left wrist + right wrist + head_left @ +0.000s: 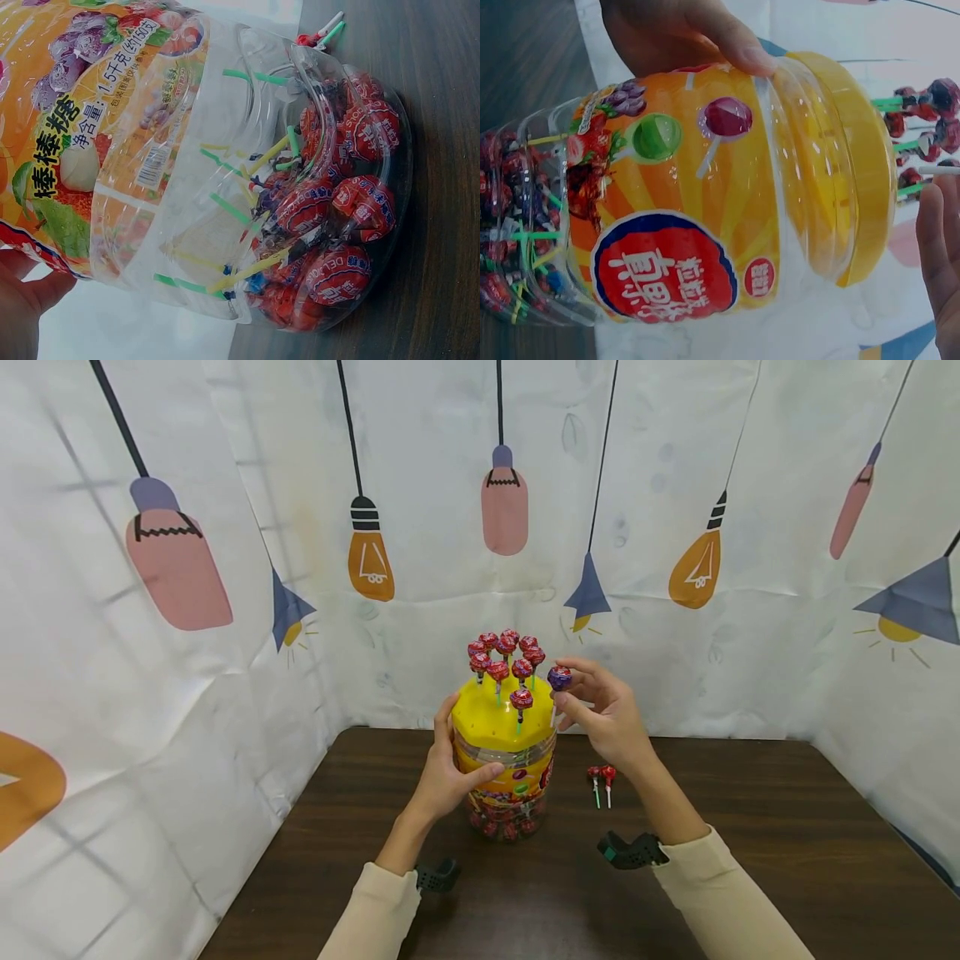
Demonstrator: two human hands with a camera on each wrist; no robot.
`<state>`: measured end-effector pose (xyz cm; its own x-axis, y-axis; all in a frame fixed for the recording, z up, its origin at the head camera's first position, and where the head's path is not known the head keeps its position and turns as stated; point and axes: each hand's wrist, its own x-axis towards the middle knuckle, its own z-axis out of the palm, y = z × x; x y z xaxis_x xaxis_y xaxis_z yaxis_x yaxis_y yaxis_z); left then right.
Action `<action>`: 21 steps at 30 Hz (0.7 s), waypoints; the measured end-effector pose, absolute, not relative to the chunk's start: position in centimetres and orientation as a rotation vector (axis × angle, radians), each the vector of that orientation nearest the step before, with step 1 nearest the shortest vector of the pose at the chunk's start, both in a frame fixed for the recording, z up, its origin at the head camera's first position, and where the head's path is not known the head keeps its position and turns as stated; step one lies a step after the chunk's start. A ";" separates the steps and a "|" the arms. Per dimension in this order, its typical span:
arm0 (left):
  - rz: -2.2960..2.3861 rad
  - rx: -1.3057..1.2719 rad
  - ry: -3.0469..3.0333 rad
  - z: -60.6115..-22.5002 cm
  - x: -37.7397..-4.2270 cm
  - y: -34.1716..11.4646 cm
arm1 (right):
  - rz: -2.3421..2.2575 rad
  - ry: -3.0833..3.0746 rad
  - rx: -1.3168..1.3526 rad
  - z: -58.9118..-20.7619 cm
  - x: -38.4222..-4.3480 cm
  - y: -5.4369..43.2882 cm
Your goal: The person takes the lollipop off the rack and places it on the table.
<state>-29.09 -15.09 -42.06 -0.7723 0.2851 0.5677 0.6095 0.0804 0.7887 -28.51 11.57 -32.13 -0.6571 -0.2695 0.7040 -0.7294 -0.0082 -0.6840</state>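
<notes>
A clear plastic jar (517,781) with an orange fruit label stands on the table, holding several red-wrapped lollipops (364,202) near its bottom. My left hand (447,774) grips its side, thumb across the front. Several lollipops (498,672) stand upright in the jar's yellow lid (480,718), sticks down. Beside the lid's right edge, my right hand (613,720) pinches a purple-wrapped lollipop (559,677) with its white stick pointing down. In the right wrist view, that stick (939,170) shows above the fingertips, apart from the lid.
Two red lollipops (608,775) lie on the dark wooden table (750,827), right of the jar. Behind the table hangs a white backdrop (435,652) printed with lamps. Black wrist bands (633,850) sit at both cuffs.
</notes>
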 end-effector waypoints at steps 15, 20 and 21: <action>-1.771 -0.918 -2.083 -42.1 -29.2 -15.1 | 1.874 -1.878 0.947 -34.5 -29.0 13.6; -1.775 -0.919 -2.082 -42.1 -29.1 -15.1 | 1.885 -1.921 0.890 -36.0 -29.1 14.7; -1.778 -0.919 -2.081 -42.1 -29.1 -15.1 | 1.883 -1.939 0.874 -36.4 -29.1 14.9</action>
<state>-29.10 -15.05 -42.07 -0.7682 0.2966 0.5673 0.6067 0.0545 0.7931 -29.13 14.93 -36.42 -0.7699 -0.2145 0.6010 -0.6070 -0.0445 -0.7934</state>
